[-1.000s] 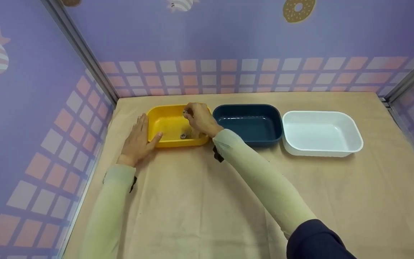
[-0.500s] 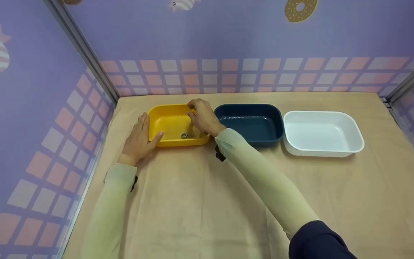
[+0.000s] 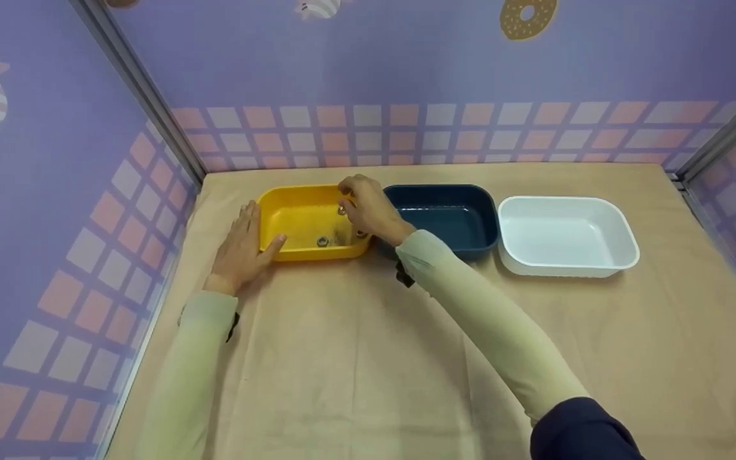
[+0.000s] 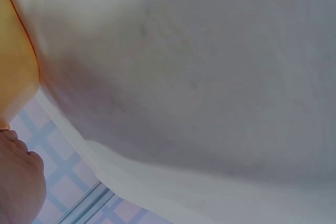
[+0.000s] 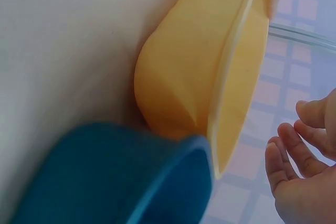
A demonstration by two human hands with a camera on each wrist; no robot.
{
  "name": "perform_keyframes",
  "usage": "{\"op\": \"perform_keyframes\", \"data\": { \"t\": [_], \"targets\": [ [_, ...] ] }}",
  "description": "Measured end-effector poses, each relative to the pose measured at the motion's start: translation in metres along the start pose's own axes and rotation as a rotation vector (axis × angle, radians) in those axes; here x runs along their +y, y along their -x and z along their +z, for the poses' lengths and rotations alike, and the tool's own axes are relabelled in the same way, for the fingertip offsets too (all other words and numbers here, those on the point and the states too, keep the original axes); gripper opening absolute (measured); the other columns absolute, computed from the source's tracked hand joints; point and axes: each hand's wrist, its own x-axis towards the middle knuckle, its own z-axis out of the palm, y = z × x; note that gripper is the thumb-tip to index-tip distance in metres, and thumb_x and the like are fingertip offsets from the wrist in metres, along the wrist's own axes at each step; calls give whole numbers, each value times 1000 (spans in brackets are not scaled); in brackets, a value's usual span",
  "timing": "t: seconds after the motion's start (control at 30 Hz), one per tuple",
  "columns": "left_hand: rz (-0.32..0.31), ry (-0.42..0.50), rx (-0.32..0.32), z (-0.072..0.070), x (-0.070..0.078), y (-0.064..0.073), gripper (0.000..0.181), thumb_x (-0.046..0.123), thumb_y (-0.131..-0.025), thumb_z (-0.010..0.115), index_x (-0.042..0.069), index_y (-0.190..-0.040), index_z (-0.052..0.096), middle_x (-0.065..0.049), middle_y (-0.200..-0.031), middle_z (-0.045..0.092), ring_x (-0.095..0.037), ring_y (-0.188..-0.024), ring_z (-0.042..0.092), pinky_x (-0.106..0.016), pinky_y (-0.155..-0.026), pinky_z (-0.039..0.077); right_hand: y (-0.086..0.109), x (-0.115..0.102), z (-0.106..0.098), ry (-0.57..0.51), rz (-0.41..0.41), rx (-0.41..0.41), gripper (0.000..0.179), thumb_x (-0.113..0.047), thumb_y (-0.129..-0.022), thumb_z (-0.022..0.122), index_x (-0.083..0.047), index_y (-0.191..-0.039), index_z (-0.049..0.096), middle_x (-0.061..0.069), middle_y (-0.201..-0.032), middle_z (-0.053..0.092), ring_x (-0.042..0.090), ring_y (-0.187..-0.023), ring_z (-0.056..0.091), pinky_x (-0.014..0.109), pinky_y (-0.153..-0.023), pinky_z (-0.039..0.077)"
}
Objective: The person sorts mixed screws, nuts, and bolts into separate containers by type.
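Observation:
In the head view, my left hand (image 3: 240,250) rests against the left side of a yellow tray (image 3: 314,255), its fingers straight along the wall and the thumb at the near rim. Over the tray's right end is my right hand (image 3: 371,207). The right wrist view shows its fingers (image 5: 294,148) loosely bent and apart from the thumb, with nothing visible between them. Small metal pieces that look like nuts lie in the tray: one nut (image 3: 322,241) near the front wall, another nut (image 3: 360,234) below the right palm. A third nut (image 3: 342,209) shows just under the right fingertips.
Right of the yellow tray stands a dark blue tray (image 3: 448,188), and beyond it a white tray (image 3: 569,271). All stand on a beige cloth (image 3: 355,358). Patterned purple walls (image 3: 368,70) enclose the back and sides.
A second ago my right hand pinched a nut above the yellow tray. Its fingers have since parted, and the hand has shifted slightly right. My left hand keeps its place.

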Motion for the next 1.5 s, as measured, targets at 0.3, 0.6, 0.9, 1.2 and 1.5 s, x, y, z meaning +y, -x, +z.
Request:
{"op": "perform_keyframes", "data": {
  "t": [0.3,0.6,0.9,1.2,1.5],
  "targets": [
    [21,-10,-12,-2,5,-1,98,61,-109,44,-7,-168,6,-25,-178,4,-42,-166,4,-56,-136,6,28,8,-28,29,-108,-2,31,-16,-109,63,-4,-138,66,13,-135,66,25,-123,64,36,-110,56],
    [23,-83,-17,-14,5,1,99,63,-108,41,-8,-168,7,-27,-178,3,-43,-166,3,-57,-136,6,56,10,-60,35,-170,14,28,-14,-109,63,-5,-135,68,14,-131,67,24,-116,65,35,-106,57],
    [33,-101,-3,-17,13,2,98,65,-108,42,-7,-168,14,-25,-178,6,-43,-166,5,-57,-136,6,83,21,-79,36,-256,48,26,-15,-108,65,-3,-130,70,15,-126,68,26,-114,67,40,-105,58],
    [89,-95,-20,-3,47,-5,98,66,-106,44,-1,-170,12,-19,-179,7,-37,-168,3,-51,-137,3,114,45,-83,15,-307,55,25,-12,-106,67,-2,-128,71,16,-125,71,28,-115,71,42,-103,60],
    [167,-81,-25,19,92,-12,99,70,-106,42,1,-171,12,-15,-180,8,-32,-168,5,-47,-137,6,151,72,-80,-40,-309,76,22,-13,-105,70,-3,-123,73,15,-120,73,24,-107,71,46,-97,62]
  ]
}}
